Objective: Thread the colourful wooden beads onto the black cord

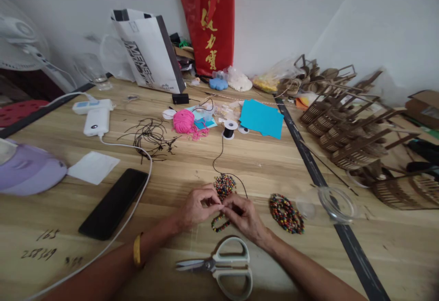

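Observation:
My left hand point(202, 206) and my right hand point(244, 215) meet fingertip to fingertip, both closed in a pinch. A short beaded cord point(219, 228) in mixed colours curves out from under them; the part between my fingers is too small to make out. Just beyond lies a pile of loose beads point(224, 185). Black cord point(216, 158) runs from a spool point(229, 130) past the pile to behind my right hand. Close below my hands rest scissors point(219, 264) with pale handles, blades pointing left. Finished-looking beaded strands point(286, 214) lie coiled to the right.
A phone point(113, 204) and a white cable point(146, 151) lie left, near cut black cords point(151, 138). Pink yarn point(184, 121) and blue sheets point(262, 119) sit farther back. Small woven baskets point(356, 152) crowd the right; a clear plastic ring point(338, 204) lies nearer. Bags point(216, 31) stand by the wall.

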Motion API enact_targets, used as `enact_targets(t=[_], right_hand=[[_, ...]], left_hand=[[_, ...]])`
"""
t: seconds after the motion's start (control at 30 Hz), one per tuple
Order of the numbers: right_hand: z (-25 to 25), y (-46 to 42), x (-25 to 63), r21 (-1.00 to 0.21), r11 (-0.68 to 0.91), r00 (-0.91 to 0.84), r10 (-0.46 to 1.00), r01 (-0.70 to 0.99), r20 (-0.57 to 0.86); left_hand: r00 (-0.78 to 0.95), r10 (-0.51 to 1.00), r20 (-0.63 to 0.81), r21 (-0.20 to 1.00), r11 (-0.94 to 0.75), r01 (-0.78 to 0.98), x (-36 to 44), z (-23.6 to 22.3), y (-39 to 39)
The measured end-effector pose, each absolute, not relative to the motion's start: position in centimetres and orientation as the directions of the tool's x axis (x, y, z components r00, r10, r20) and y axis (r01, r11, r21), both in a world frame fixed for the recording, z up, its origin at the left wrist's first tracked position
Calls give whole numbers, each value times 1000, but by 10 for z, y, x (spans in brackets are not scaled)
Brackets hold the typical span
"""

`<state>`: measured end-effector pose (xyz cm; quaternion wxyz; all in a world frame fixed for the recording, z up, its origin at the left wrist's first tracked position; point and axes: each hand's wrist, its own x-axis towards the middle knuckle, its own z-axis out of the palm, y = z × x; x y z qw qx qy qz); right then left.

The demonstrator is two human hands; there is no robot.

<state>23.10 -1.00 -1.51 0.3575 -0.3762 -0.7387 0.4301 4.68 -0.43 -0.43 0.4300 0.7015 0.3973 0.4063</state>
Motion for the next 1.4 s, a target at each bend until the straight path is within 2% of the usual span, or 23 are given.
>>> enact_targets(t=[0.13,0.37,0.6,0.73,0.9,1.17,1.4], right_hand=[[-13,-10,230,-887,391,-480,844,248,238],[-16,-10,230,-919,305,-462,872,251,163],[-17,-8,233,-901,349,-513,840,258,179],[-18,-8,233,-905,348,-538,825,244,172],[-19,-7,233,-906,354,-560,810,233,172],[-16,-5,233,-915,337,-580,800,220,155],[-12,-3,234,-930,339,-611,770,144,186]], left_hand=[[362,903,229,925,-318,207,47,-4,-4],[373,904,207,910,-318,265,42,0,-1],[216,968,127,875,-212,436,26,7,10],[280,951,134,792,-272,547,19,5,18],[359,930,76,721,-300,625,19,-2,19],[398,913,92,611,-367,701,24,-5,21],[412,904,110,595,-392,701,25,-4,22]])
